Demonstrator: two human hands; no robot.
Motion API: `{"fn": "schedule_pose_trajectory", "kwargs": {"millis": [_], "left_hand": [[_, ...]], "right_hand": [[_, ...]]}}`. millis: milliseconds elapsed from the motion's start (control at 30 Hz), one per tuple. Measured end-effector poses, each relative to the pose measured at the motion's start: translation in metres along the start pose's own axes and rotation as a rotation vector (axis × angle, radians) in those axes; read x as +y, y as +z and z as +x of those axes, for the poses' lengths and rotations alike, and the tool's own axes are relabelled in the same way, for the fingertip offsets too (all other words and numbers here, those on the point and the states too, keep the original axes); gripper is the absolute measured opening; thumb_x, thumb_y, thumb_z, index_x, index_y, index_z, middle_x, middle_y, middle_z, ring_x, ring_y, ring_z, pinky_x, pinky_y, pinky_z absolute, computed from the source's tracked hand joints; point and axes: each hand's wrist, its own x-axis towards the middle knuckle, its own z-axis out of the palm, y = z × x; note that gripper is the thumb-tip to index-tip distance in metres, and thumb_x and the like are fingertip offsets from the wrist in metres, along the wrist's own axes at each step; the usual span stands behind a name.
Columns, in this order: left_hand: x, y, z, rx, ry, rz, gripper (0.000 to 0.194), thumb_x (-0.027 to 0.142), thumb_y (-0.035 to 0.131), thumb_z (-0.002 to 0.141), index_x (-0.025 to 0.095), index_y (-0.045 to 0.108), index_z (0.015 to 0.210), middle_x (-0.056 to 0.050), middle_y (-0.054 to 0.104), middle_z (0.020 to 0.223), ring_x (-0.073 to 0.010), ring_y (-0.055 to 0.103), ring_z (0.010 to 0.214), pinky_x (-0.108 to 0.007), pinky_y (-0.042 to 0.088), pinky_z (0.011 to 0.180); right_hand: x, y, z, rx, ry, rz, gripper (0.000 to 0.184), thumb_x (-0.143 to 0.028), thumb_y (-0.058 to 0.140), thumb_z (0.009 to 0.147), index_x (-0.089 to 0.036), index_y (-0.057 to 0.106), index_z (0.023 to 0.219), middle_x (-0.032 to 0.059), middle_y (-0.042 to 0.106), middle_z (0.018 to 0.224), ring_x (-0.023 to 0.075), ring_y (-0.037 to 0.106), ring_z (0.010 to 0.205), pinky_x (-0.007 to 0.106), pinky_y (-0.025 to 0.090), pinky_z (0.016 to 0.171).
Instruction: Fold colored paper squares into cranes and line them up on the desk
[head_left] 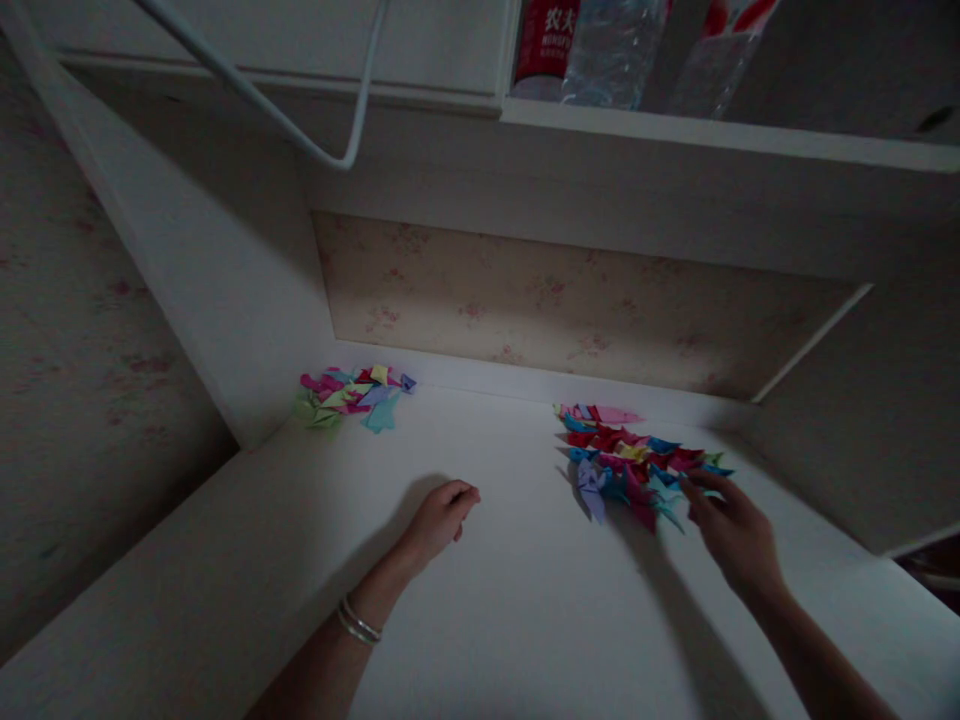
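Folded paper cranes point(626, 455) in red, blue, pink, yellow and purple stand in packed rows on the right of the white desktop. My right hand point(731, 525) is at the near right end of these rows. Its thumb and fingers are pinched on a light teal paper crane point(666, 497), partly hidden by the fingertips. Over the middle of the desk, my left hand point(442, 515) is loosely closed, with nothing visible in it. A looser heap of folded paper pieces point(349, 395) in pink, green, teal and purple lies at the back left, apart from both hands.
The white desktop point(510, 610) is bounded by a left side panel point(195, 220) and a right panel point(855, 420). Overhead, a shelf point(720, 130) holds plastic bottles point(611, 50) and a red-labelled item point(544, 45). A white cable point(300, 135) hangs at upper left.
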Motion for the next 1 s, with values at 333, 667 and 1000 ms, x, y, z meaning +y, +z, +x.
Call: {"fn": "schedule_pose_trajectory", "kwargs": {"millis": [333,667,1000], "left_hand": [[-0.011,-0.001,0.005,-0.015,0.026,0.031,0.028,0.045,0.053,0.078,0.017,0.057,0.073,0.007,0.040,0.055,-0.0074,0.038,0.040,-0.021,0.028,0.040],[-0.008,0.003,0.000,-0.013,0.054,0.091,0.025,0.041,0.051,0.080,0.018,0.056,0.072,0.007,0.042,0.049,-0.0095,0.036,0.042,-0.023,0.026,0.042],[-0.010,0.004,-0.001,0.013,0.087,0.092,0.027,0.042,0.053,0.080,0.016,0.060,0.080,0.005,0.047,0.052,-0.0113,0.041,0.048,-0.023,0.030,0.048]], "right_hand": [[-0.110,0.137,-0.122,-0.385,0.021,0.641,0.034,-0.053,0.057,0.081,-0.020,0.065,0.079,0.0000,0.058,0.057,0.0143,0.048,0.048,0.026,0.038,0.049],[-0.118,0.144,-0.160,-0.723,-0.428,0.292,0.024,-0.030,0.047,0.089,-0.026,0.070,0.082,0.0003,0.070,0.076,0.0183,0.061,0.064,0.027,0.041,0.062],[-0.120,0.144,-0.160,-0.763,-0.539,0.188,0.026,-0.025,0.043,0.091,-0.024,0.069,0.088,0.0008,0.072,0.088,0.0176,0.065,0.079,0.025,0.043,0.071]]}}
